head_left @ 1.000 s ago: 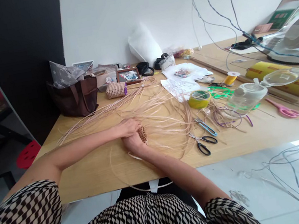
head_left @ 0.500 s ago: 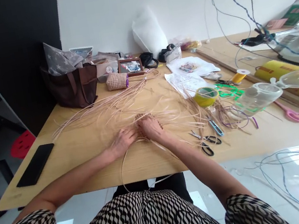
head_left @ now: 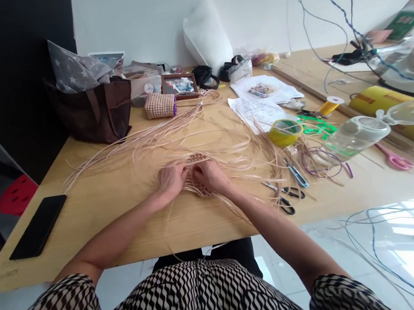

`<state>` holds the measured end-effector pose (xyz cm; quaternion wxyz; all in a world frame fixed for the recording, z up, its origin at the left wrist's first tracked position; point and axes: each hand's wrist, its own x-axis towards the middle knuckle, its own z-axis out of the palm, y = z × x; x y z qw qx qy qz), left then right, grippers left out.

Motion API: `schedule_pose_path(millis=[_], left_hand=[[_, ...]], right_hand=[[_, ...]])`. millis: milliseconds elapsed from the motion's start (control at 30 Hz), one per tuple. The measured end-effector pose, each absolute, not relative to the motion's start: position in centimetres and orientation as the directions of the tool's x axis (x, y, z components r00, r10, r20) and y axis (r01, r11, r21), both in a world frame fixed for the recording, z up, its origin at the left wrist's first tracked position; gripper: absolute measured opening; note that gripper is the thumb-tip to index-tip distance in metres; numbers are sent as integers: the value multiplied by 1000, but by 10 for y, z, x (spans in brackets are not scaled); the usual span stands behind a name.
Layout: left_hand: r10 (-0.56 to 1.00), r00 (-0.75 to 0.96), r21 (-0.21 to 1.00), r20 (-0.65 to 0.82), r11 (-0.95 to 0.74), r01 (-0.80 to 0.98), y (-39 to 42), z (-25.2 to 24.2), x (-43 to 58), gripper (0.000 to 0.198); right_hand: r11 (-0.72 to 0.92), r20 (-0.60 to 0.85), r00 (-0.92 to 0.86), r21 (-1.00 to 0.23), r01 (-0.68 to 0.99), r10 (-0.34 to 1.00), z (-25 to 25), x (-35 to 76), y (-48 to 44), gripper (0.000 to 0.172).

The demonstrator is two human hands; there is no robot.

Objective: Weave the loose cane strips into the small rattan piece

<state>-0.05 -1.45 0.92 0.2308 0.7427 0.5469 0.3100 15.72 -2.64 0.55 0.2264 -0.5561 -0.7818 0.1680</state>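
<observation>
A small woven piece [head_left: 197, 158] of tan cane strips lies on the table in front of me. Long loose cane strips [head_left: 238, 164] fan out from it, mostly to the right. At its left edge, my left hand [head_left: 172, 179] is closed with the fingertips pinching the strips. My right hand [head_left: 212, 176] rests over the piece, fingers curled and pressed together on its strips. Both hands hide part of the weave, and their fingertips almost meet. One thin strip curves down toward the table's front edge.
Black-handled scissors [head_left: 287, 205], a blue cutter [head_left: 297, 175] and yellow tape [head_left: 285, 132] lie to the right. A black phone [head_left: 38, 227] is at the left. Behind are a bundle of strips [head_left: 140, 141], a woven pouch [head_left: 159, 105] and a brown bag [head_left: 111, 110].
My left hand has risen slightly and come from lying flatter beside the weave to pinching at its left edge. My right hand has shifted a little, uncovering more of the weave. The view has tilted slightly.
</observation>
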Motion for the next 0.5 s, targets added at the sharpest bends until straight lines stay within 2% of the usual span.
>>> schedule_pose_path(millis=[33, 100, 167, 233, 300, 400, 500], left_hand=[[949, 252, 617, 191, -316, 720, -14, 11, -1, 9], [947, 319, 542, 38, -288, 789, -10, 12, -2, 14], [925, 352, 539, -145, -225, 811, -4, 12, -3, 21], [908, 354, 530, -223, -192, 826, 0, 13, -4, 27], [935, 324, 461, -143, -227, 858, -1, 16, -4, 25], [917, 389, 296, 87, -397, 869, -8, 22, -2, 20], [886, 451, 185, 103, -463, 867, -14, 26, 2, 24]], right_hand=[[321, 171, -272, -521, 791, 947, 4, 157, -26, 20], [303, 161, -257, -531, 791, 953, 2, 157, -27, 19], [287, 147, -246, -537, 793, 958, 1, 156, -28, 18], [283, 140, -247, -540, 793, 959, 0, 155, -29, 18], [298, 151, -258, -539, 787, 954, 1, 155, -29, 18], [319, 179, -264, -525, 789, 948, 2, 154, -29, 17], [315, 172, -264, -506, 803, 949, 3, 153, -30, 19]])
